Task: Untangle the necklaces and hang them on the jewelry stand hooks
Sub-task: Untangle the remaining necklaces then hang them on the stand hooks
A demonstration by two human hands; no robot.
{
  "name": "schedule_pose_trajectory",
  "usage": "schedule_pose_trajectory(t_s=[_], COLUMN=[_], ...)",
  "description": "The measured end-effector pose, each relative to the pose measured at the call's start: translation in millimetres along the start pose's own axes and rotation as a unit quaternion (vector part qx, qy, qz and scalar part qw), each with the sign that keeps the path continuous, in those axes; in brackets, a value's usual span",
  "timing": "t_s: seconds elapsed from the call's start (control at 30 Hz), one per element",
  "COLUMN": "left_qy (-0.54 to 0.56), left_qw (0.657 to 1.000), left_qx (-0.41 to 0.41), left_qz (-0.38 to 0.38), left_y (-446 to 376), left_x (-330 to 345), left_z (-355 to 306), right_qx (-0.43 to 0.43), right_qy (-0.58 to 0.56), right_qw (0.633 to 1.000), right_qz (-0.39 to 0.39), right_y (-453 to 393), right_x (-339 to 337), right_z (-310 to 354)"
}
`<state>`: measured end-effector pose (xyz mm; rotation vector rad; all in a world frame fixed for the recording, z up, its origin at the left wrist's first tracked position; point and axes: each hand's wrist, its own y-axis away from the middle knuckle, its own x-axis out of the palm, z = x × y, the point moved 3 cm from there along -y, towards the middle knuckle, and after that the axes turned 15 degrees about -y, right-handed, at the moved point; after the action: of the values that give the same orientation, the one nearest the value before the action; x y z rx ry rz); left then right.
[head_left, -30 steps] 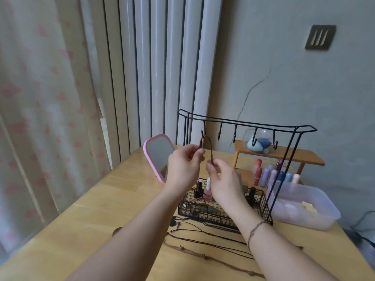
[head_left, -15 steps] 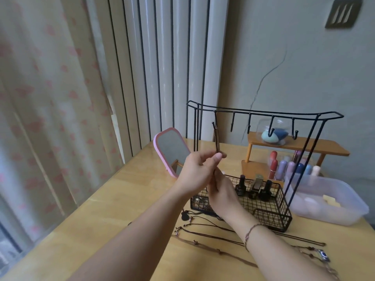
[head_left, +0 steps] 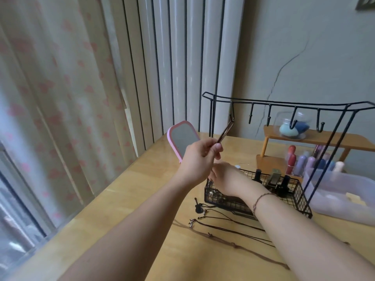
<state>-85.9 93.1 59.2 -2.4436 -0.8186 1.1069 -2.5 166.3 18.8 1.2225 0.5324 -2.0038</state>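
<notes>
Nearest on the wooden worktop lie loose cords: a knotted brown one running toward the right edge, thinner dark ones above it, and a small black guitar pendant just in front of the stand. Both forearms reach over them; the right wrist wears a thin braided bracelet. The right hand sits low over the left end of the wire basket, partly hidden behind the left hand, so I cannot tell whether its fingers are holding anything. The left hand is raised higher, and its fingers pinch a brown necklace whose doubled cord runs taut up to the leftmost hook of the black stand, looped over it. The other four hooks along the top bar are bare. In the basket stand dark little bottles. Behind the left hand leans a pink mirror. Farther right are a clear plastic tub, pastel bottles and a wooden shelf carrying a glass bowl. Curtains and a cracked wall close the back.
</notes>
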Motion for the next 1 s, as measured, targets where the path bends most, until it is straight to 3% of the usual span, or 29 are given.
schedule_pose_trajectory(t_s=[0.07,0.13,0.27,0.33,0.43,0.57,0.73,0.8,0.87,1.0], left_qy=[-0.042,-0.107,-0.136,-0.12,-0.134,-0.2,-0.229,-0.201,-0.126,0.031], left_qw=[0.999,0.993,0.989,0.992,0.986,0.954,0.928,0.926,0.944,0.966], left_qx=[0.01,0.046,0.051,0.042,0.102,0.212,0.209,0.181,0.15,0.066], left_qz=[0.02,0.008,-0.001,0.009,-0.017,0.073,0.205,0.262,0.266,0.249], left_y=[2.4,7.5,27.6,47.8,81.6,117.7,142.1,148.9,151.1,137.9], left_x=[6.7,13.2,22.3,20.9,12.0,16.6,38.8,46.1,43.7,17.3], left_z=[5.0,10.5,25.1,29.8,35.4,34.6,15.7,3.0,-12.9,-32.7], right_qx=[0.02,0.037,-0.029,-0.043,-0.005,0.052,0.054,0.037,0.021,-0.057], right_qy=[0.019,-0.009,-0.096,-0.05,0.009,0.016,0.004,-0.107,-0.208,-0.202], right_qw=[0.999,0.999,0.976,0.987,0.999,0.996,0.994,0.986,0.967,0.967], right_qz=[0.021,-0.007,-0.194,-0.146,-0.031,-0.071,-0.091,-0.121,-0.147,-0.142], right_y=[2.9,14.9,75.2,109.7,139.7,152.6,167.7,178.2,190.1,212.8], right_x=[2.7,-2.1,-22.4,-15.7,12.2,40.1,65.0,58.7,42.1,1.6], right_z=[-2.2,-8.5,-14.4,-14.6,-19.5,-20.6,-23.7,-26.5,-32.2,-38.5])
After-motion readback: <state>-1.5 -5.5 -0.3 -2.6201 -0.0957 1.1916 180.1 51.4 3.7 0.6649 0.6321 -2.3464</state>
